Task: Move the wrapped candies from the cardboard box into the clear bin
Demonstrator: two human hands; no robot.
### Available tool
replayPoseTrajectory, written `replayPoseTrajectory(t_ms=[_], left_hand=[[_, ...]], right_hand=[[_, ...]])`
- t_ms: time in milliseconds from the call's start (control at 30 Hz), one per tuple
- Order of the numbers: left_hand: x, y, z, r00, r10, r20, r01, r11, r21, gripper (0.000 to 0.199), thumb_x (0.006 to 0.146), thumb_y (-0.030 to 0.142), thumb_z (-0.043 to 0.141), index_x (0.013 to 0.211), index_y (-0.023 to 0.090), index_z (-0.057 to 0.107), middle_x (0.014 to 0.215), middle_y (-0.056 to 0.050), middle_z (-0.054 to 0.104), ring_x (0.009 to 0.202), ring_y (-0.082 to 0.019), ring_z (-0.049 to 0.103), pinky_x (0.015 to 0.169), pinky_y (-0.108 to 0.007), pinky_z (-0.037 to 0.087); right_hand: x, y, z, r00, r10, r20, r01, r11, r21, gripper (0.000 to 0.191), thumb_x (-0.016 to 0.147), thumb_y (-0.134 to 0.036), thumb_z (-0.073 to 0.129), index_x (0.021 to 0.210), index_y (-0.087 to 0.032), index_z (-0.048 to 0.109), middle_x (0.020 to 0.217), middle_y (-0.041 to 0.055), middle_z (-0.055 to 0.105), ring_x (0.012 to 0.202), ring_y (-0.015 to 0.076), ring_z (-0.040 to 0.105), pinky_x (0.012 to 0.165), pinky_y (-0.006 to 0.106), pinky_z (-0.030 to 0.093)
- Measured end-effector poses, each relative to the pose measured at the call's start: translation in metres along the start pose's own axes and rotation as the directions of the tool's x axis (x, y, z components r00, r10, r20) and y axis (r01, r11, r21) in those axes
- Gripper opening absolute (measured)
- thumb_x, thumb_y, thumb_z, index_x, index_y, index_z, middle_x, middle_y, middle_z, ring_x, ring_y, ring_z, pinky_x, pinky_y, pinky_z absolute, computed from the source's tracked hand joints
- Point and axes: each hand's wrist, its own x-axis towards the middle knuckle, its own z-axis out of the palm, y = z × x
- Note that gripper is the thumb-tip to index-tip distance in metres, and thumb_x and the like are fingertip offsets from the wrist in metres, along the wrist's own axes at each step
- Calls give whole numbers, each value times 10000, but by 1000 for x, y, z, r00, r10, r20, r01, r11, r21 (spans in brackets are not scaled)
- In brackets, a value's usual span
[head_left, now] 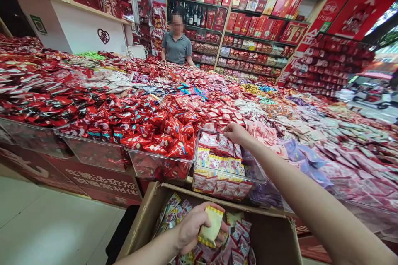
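Yellow-edged packet [213, 224], a soft, pillow-shaped wrapper with a pale, slightly creased middle and crimped ends: in my head view it sits at the bottom centre of the frame, above the open cardboard box. I have it in the left hand [192, 227], the thumb pressed on its face and the fingers behind it. The right hand [238, 134], at the centre of the frame, is at the back rim of a clear plastic bin [255, 170], fingertips bent close together; I cannot tell whether they pinch anything. Inside that hard, smooth-walled bin, yellow-edged packets stand in neat rows, with pink-and-white packets [217, 140] behind them. The cardboard box [272, 236], brown and matt with a worn rim, holds a loose jumble of small shiny packets [241, 242].

Just left of the bin I see puffy, glossy red bags [172, 130] heaped high; to its right lie limp purple bags [301, 153]. The wide display of wrapped sweets stretches across the middle of the frame. Pale, shiny floor tiles [56, 215] fill the lower left. At the top centre a person in a grey shirt [176, 47] stands behind the display, before shelves [227, 16] of red boxes and dark bottles [193, 15]. A blurred scooter [373, 97] shows at the right edge.
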Motion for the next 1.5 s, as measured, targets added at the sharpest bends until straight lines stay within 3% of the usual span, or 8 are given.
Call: replayPoseTrajectory(t_ms=[367,633,767,933,1167,1267,1367,1500], left_hand=[[4,-4,-1,999,-41,5,41,999,-2,474,449,49,402,903,138,503,712,-64,645,619,-191,600,571,-299,419],[3,3,-3,988,-43,151,76,972,-222,342,702,209,403,998,93,529,803,-121,646,730,-222,605,668,-343,417],[3,5,-2,982,-68,176,110,964,-244,437,823,381,298,1059,81,510,875,-156,635,789,-250,600,710,-372,406],[1,5,-1,979,-75,192,126,954,-272,451,844,384,252,1105,102,489,873,-147,634,792,-252,603,715,-380,402],[-3,-1,-2,977,-61,203,108,968,-228,402,821,310,297,1121,106,471,888,-123,616,730,-214,603,677,-353,408],[0,-6,-7,980,-64,187,100,976,-193,384,815,335,347,1098,116,489,863,-97,614,708,-191,603,622,-292,412],[2,-8,-12,983,-78,167,107,979,-171,404,797,406,410,1072,127,508,817,-76,613,667,-171,600,591,-263,410],[-4,-4,-7,985,-25,173,57,982,-181,386,801,433,404,1073,182,514,842,-47,595,703,-173,569,621,-315,428]], right_hand=[[-8,1,20,980,-139,-144,114,979,-168,129,703,-144,473,734,-136,598,778,86,632,753,186,548,662,257,362],[-18,4,15,976,-205,78,215,962,-169,146,686,-256,526,695,-156,632,621,30,611,560,130,511,514,218,333],[-16,4,15,980,-172,101,189,964,-189,220,742,-292,484,711,-150,649,621,42,620,543,131,511,501,222,321],[-12,4,14,976,-188,108,208,954,-218,224,767,-261,461,780,-147,653,747,64,650,656,153,551,568,221,347],[-12,-1,20,975,-219,35,221,939,-262,213,769,-286,487,755,-143,644,743,63,644,679,151,560,587,213,361],[-10,-10,7,970,-240,-42,219,934,-282,217,774,-294,490,758,-128,629,784,83,629,735,163,553,625,221,366],[-30,-28,-24,947,-294,-131,259,938,-232,182,780,-271,483,795,-138,606,825,77,613,763,158,538,657,227,365],[-113,-54,-39,907,-386,-168,401,913,69,175,799,-302,447,745,-185,566,655,3,579,593,116,497,554,209,352]])
